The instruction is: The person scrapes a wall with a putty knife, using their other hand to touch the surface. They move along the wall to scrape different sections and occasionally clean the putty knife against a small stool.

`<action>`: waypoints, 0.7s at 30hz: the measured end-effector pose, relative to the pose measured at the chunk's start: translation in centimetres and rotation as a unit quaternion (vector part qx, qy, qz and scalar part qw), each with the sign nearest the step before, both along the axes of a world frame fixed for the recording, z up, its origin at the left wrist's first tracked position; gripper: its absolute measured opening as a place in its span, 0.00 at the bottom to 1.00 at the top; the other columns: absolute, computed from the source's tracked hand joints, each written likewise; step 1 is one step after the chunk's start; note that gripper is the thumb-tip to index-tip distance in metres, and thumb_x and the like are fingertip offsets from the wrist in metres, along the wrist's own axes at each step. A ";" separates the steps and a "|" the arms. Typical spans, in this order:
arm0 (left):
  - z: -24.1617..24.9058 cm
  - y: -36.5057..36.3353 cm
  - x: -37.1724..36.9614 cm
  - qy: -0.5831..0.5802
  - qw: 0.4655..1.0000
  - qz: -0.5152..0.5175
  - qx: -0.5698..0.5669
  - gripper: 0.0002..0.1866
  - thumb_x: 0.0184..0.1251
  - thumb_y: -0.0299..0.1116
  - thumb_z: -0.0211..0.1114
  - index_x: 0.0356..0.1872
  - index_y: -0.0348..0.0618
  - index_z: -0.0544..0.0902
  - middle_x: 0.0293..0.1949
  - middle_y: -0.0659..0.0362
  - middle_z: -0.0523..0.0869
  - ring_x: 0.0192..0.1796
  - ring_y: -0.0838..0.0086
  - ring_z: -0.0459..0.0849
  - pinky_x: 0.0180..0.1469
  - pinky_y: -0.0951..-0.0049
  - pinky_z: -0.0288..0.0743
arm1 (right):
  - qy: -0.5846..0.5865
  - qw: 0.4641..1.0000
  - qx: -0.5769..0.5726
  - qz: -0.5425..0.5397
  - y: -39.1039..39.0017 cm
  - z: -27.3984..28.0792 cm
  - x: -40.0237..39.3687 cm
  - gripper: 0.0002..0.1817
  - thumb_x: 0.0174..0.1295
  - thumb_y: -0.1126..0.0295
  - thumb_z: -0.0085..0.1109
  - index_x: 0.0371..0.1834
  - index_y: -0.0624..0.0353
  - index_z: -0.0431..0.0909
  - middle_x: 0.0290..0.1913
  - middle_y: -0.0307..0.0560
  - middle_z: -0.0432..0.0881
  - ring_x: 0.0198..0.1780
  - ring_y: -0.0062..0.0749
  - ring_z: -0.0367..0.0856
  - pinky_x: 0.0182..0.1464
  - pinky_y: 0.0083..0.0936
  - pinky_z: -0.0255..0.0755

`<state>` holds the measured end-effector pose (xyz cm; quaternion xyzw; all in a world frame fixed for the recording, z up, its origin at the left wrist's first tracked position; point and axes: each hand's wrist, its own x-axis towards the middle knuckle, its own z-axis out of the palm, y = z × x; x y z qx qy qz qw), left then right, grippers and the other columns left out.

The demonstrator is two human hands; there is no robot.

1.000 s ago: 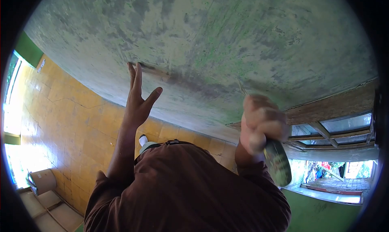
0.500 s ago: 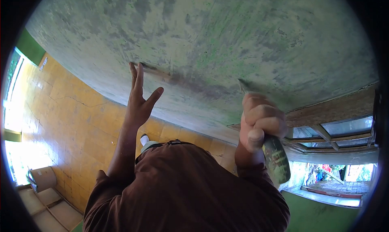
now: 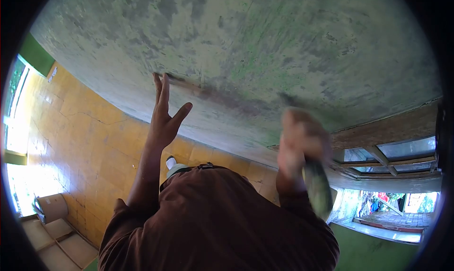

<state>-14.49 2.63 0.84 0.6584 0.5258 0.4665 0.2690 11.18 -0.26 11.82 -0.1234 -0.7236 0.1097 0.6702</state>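
In the head view, the right hand point(image 3: 302, 141) is smeared by motion blur, fist wrapped round the dark, paint-flecked handle of a scraping tool point(image 3: 316, 186); its blade end is hidden behind the fingers and blur, lost against the mottled grey-green scraped wall point(image 3: 283, 44). The left hand point(image 3: 165, 115) is spread wide, fingertips touching that wall beside a brownish scraped patch point(image 3: 213, 96). The brown-sleeved shoulders point(image 3: 213, 219) cover the lower frame.
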 end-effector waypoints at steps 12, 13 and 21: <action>0.1 0.1 -0.2 -0.004 1.000 -0.007 0.002 0.47 0.64 0.41 0.66 0.76 0.43 0.44 0.76 0.41 0.35 0.78 0.55 0.36 0.75 0.57 0.43 | 0.015 0.996 0.048 0.070 -1.0 0.3 0.2 0.13 0.59 0.67 0.63 0.24 0.58 0.69 0.14 0.38 0.66 0.12 0.25 0.59 0.15 0.24 0.55; 0.2 0.1 -0.4 -0.002 1.000 -0.009 -0.003 0.47 0.64 0.40 0.66 0.76 0.43 0.44 0.76 0.41 0.35 0.78 0.55 0.36 0.75 0.57 0.43 | 0.014 0.996 0.050 0.074 -1.0 0.4 0.2 0.13 0.59 0.67 0.63 0.24 0.58 0.69 0.14 0.38 0.66 0.12 0.25 0.59 0.15 0.24 0.55; 0.4 0.0 -0.5 -0.007 1.000 -0.014 -0.011 0.47 0.63 0.39 0.66 0.76 0.44 0.44 0.76 0.41 0.34 0.78 0.55 0.35 0.75 0.57 0.43 | 0.023 0.993 0.073 0.088 -1.5 0.8 -0.1 0.16 0.60 0.64 0.64 0.22 0.56 0.68 0.13 0.35 0.65 0.12 0.25 0.59 0.15 0.24 0.54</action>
